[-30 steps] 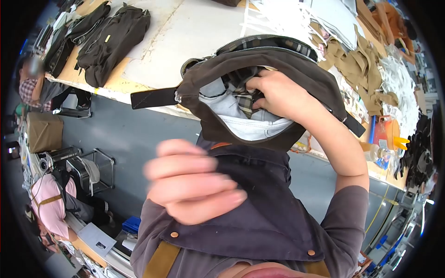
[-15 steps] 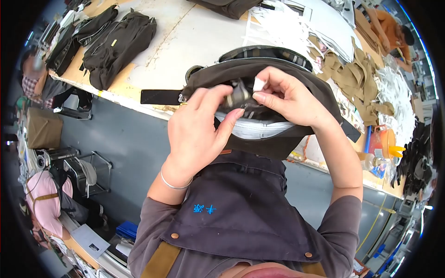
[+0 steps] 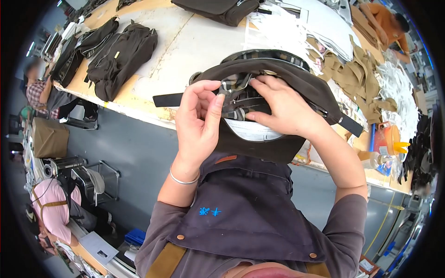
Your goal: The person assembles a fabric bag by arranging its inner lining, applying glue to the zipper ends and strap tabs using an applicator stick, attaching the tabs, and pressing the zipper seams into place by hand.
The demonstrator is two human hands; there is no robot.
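Note:
A dark brown bag lies at the table edge in front of me, its zipped opening spread wide. Plaid lining shows inside, and a pale grey-white strip runs along the near edge of the opening. At the opening's left side, my left hand pinches a fold of the lining between thumb and forefinger. My right hand reaches into the opening from the right, thumb and fingers apart over the lining; its fingertips are partly hidden. Dark straps stick out from both sides of the bag.
More dark bags lie on the table to the left and at the back. White strips, brown fabric scraps and an orange container are at the right. Other people, one in an orange shirt, are nearby.
My right hand has gone deeper into the bag and its fingers have spread; the small white piece it pinched is out of sight. My left hand has closed on the lining.

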